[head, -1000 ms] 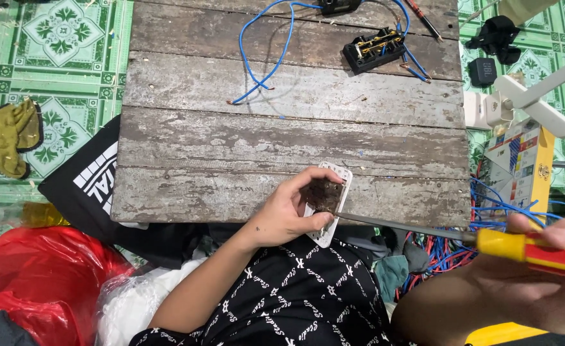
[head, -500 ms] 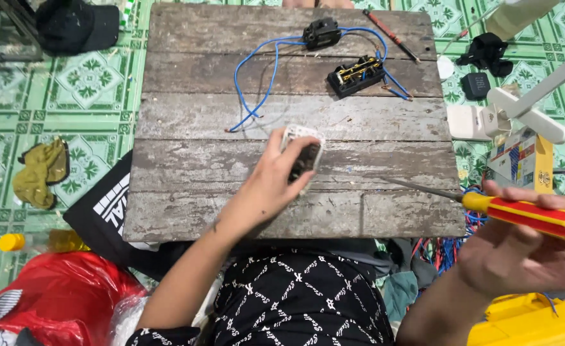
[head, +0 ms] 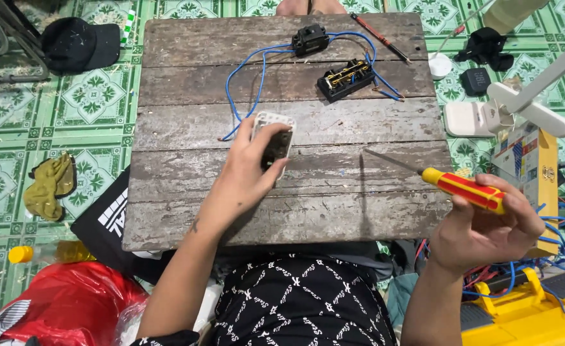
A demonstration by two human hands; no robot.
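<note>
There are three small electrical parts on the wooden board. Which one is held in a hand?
The white-framed part, gripped in the left hand near the board's middle. The two black parts lie untouched at the far edge, joined by blue wires.

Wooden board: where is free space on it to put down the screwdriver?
Bare planks lie between the left hand with the white socket and the right hand, and along the near edge of the wooden board. The far part is crowded with blue wires and black parts.
</note>
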